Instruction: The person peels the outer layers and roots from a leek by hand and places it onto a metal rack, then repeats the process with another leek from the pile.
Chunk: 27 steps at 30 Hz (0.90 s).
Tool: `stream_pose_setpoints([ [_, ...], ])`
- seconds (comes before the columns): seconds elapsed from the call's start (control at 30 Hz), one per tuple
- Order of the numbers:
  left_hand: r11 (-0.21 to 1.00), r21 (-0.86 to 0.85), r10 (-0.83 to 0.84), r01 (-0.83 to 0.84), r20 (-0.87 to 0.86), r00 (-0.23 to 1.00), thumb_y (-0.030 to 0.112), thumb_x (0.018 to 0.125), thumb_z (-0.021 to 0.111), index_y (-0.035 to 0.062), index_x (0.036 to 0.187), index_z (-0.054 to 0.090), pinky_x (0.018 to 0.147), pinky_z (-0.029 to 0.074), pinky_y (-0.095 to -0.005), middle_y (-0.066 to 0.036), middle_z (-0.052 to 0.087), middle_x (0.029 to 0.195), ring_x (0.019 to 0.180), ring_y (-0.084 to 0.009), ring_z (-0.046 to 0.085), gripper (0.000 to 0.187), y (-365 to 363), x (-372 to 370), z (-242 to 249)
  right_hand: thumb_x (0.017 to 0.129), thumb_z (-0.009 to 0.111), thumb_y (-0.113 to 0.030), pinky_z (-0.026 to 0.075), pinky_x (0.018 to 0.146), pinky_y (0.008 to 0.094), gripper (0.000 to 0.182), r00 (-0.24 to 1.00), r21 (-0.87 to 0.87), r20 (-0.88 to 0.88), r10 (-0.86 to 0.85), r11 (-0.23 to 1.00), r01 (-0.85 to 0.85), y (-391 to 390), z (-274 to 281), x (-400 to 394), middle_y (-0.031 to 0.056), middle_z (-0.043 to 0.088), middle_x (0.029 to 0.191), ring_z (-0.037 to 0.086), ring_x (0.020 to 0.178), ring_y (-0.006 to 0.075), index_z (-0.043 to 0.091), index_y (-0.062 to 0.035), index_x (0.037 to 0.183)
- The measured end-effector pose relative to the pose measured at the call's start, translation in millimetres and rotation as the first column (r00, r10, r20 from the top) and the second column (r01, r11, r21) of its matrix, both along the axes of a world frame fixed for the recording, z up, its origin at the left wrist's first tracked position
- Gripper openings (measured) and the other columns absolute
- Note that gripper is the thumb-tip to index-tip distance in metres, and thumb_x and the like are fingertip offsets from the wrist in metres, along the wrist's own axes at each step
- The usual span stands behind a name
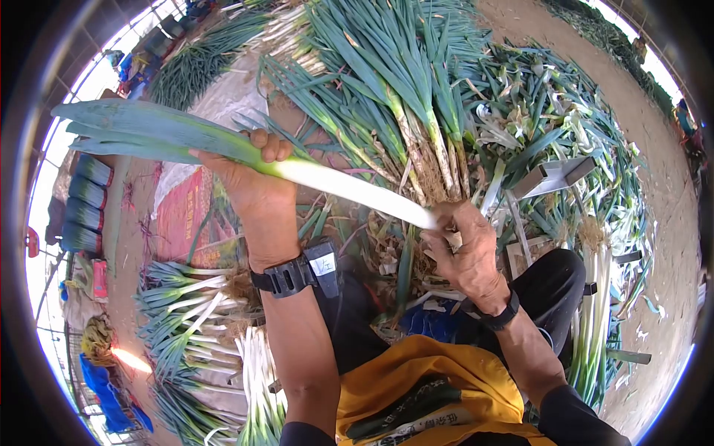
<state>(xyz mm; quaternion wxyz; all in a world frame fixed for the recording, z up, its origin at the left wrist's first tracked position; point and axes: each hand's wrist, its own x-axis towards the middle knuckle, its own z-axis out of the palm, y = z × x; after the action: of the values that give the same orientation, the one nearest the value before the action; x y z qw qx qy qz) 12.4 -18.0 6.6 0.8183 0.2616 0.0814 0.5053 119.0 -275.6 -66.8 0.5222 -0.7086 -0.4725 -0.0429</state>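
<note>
A long green onion point(349, 189) stretches across the view, its green leaves to the left and its clean white stalk slanting down to the right. My left hand point(256, 178) is wrapped around it where green turns to white. At the root end, the bent fingers of my right hand point(465, 249) close on the stalk's tip; the roots are hidden by them. Just beyond my hands lies a big pile of green onions point(420, 111) with soil-covered lower stalks. Whiter-stalked green onions point(197, 305) are spread on the ground to the left.
A metal bracket point(554, 177) rises on the right among a heap of stripped leaves point(550, 97). Upright green onions point(593, 320) lean beside my right knee point(554, 286). A red printed sack point(182, 219) lies left, and several dark bundles point(88, 193) are stacked farther off.
</note>
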Motion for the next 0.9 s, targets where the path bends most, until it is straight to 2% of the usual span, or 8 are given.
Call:
stream_pose_setpoints([
  [0.1, 0.999, -0.043, 0.025, -0.026, -0.022, 0.999, 0.072, 0.089, 0.045, 0.0091, 0.081, 0.05, 0.056, 0.036, -0.0308, -0.006, 0.046, 0.067, 0.058, -0.0168, 0.041, 0.063, -3.6, 0.0, 1.6, 0.071, 0.07, 0.001, 0.051, 0.064, 0.0416, 0.026, 0.992, -0.055, 0.116, -0.048, 0.997, 0.054, -4.1, 8.4, 2.9, 0.0127, 0.058, 0.084, 0.06, 0.073, 0.0336, 0.061, -0.0051, 0.094],
  [0.17, 0.993, -0.082, 0.083, -0.088, -0.07, 0.994, 0.071, 0.089, 0.045, 0.0097, 0.083, 0.049, 0.057, 0.036, -0.0309, -0.006, 0.045, 0.067, 0.058, -0.0175, 0.041, 0.062, -7.4, 4.4, 4.0, 0.071, 0.071, -0.003, 0.051, 0.065, 0.0427, 0.028, 0.973, -0.18, 0.216, -0.084, 0.976, 0.124, -3.5, 17.3, 0.1, 0.0134, 0.058, 0.088, 0.061, 0.076, 0.0353, 0.06, -0.0061, 0.097],
  [0.27, 0.982, -0.113, 0.138, -0.153, -0.135, 0.981, 0.071, 0.089, 0.044, 0.011, 0.086, 0.049, 0.058, 0.036, -0.031, -0.007, 0.046, 0.067, 0.059, -0.019, 0.042, 0.061, -10.2, 9.8, 0.7, 0.072, 0.069, -0.007, 0.052, 0.064, 0.0441, 0.027, 0.963, -0.326, 0.251, -0.097, 0.928, 0.178, 0.4, 22.0, -0.7, 0.0144, 0.056, 0.088, 0.062, 0.076, 0.037, 0.057, -0.0052, 0.096],
  [0.47, 0.966, -0.172, 0.15, -0.191, -0.227, 0.962, 0.072, 0.089, 0.045, 0.0112, 0.089, 0.051, 0.059, 0.037, -0.0316, -0.008, 0.048, 0.068, 0.061, -0.0198, 0.042, 0.061, -13.2, 20.2, -5.8, 0.071, 0.065, -0.007, 0.052, 0.061, 0.0447, 0.027, 0.949, -0.401, 0.31, -0.061, 0.896, 0.189, 12.7, 8.0, 8.6, 0.0176, 0.055, 0.088, 0.063, 0.071, 0.0375, 0.054, -0.0005, 0.094],
  [0.53, 0.962, -0.172, 0.164, -0.212, -0.254, 0.953, 0.072, 0.088, 0.046, 0.0111, 0.09, 0.052, 0.058, 0.038, -0.0318, -0.008, 0.049, 0.068, 0.061, -0.0198, 0.043, 0.061, -9.0, 22.7, -8.0, 0.07, 0.066, -0.007, 0.053, 0.061, 0.0445, 0.028, 0.947, -0.425, 0.317, -0.047, 0.886, 0.186, 15.4, 4.8, 11.0, 0.0179, 0.055, 0.088, 0.063, 0.071, 0.0377, 0.054, 0.0001, 0.094],
  [0.6, 0.957, -0.174, 0.184, -0.232, -0.256, 0.949, 0.077, 0.083, 0.047, 0.0081, 0.083, 0.053, 0.051, 0.039, -0.0327, -0.008, 0.049, 0.059, 0.051, -0.0207, 0.046, 0.07, -4.3, 24.8, -9.2, 0.069, 0.066, -0.007, 0.053, 0.061, 0.0443, 0.028, 0.946, -0.448, 0.321, -0.034, 0.875, 0.183, 16.9, 2.7, 12.0, 0.0183, 0.056, 0.089, 0.063, 0.071, 0.0379, 0.054, 0.0008, 0.093],
  [0.8, 0.957, -0.185, 0.173, -0.225, -0.258, 0.95, 0.077, 0.084, 0.046, 0.0091, 0.082, 0.053, 0.05, 0.038, -0.0329, -0.007, 0.048, 0.058, 0.049, -0.0205, 0.045, 0.068, -5.8, 23.0, -7.2, 0.068, 0.065, -0.007, 0.053, 0.064, 0.0451, 0.024, 0.967, -0.434, 0.243, -0.081, 0.882, 0.183, 18.3, -2.9, 14.2, 0.0183, 0.058, 0.085, 0.064, 0.072, 0.0377, 0.057, 0.0001, 0.089],
  [0.9, 0.967, -0.159, 0.155, -0.2, -0.255, 0.954, 0.077, 0.084, 0.044, 0.0102, 0.081, 0.052, 0.051, 0.037, -0.0328, -0.007, 0.046, 0.058, 0.049, -0.0196, 0.044, 0.067, -4.2, 22.1, -7.8, 0.069, 0.065, -0.004, 0.052, 0.065, 0.0447, 0.018, 0.99, -0.38, 0.133, -0.045, 0.92, 0.093, 11.5, -7.8, 22.7, 0.0178, 0.06, 0.082, 0.064, 0.072, 0.0374, 0.059, -0.0006, 0.085],
])
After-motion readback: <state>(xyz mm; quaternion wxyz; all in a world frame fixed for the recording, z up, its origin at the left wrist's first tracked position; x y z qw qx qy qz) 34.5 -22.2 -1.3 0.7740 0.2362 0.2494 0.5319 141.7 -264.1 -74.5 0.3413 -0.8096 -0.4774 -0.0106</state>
